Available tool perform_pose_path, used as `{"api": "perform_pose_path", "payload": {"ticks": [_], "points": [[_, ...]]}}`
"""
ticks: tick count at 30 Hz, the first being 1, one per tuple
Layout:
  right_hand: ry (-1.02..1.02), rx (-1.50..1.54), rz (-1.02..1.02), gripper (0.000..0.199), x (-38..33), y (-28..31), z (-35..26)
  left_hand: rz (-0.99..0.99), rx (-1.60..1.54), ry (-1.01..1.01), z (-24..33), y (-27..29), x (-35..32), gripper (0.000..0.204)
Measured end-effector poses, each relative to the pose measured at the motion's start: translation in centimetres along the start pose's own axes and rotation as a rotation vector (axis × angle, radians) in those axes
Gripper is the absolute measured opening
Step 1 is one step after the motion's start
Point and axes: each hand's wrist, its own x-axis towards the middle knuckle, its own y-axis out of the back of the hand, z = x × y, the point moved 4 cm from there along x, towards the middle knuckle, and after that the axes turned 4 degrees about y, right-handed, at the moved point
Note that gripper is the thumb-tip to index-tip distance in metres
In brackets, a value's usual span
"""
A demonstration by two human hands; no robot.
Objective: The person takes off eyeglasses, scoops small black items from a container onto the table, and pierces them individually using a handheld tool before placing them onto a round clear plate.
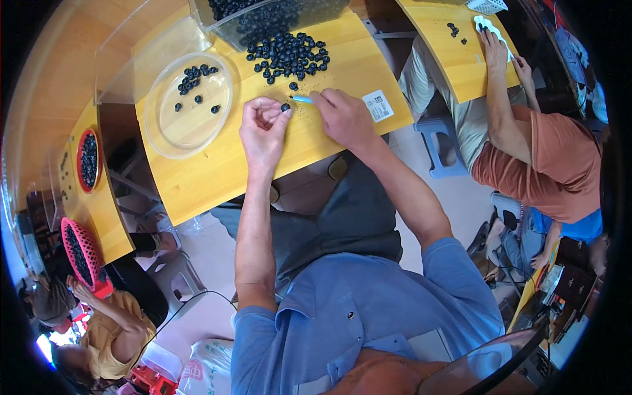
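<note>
In my left hand (263, 125), a small round black bead-like piece (285, 107) is pinched between thumb and fingers. My right hand (345, 118) grips a thin light-blue tool (301, 99), whose tip points left toward that piece but stays a little apart from it. Just beyond both hands lies a loose pile of the same black pieces (293, 56) on the yellow table (217, 174). Left of my left hand, a clear round tray (155, 125) holds several more of them.
A clear bin (289, 26) full of black pieces stands at the far edge. A white printed label (378, 105) is stuck on the table's right side. Co-workers sit at tables on either side; red baskets (80, 253) stand at the left, and a blue stool (440, 146) at the right.
</note>
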Motion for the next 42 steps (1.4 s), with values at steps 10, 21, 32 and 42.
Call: {"api": "perform_pose_path", "payload": {"ticks": [10,21,32,42], "points": [[0.109,0.009,0.152,0.029,-0.3,0.9,-0.5,0.014,0.064,-0.019,0.2,0.1,0.0,0.028],[0.136,0.017,0.135,0.031,-0.1,1.3,-0.9,0.008,0.047,0.031,0.1,0.0,0.0,0.030],[-0.013,-0.043,0.005,0.022,0.0,-0.2,0.1,-0.052,-0.119,0.031,-0.3,0.3,0.2,0.033],[-0.006,-0.052,0.048,0.019,-0.2,-0.5,0.2,0.136,0.176,-0.200,2.3,2.4,-0.4,0.020]]}}
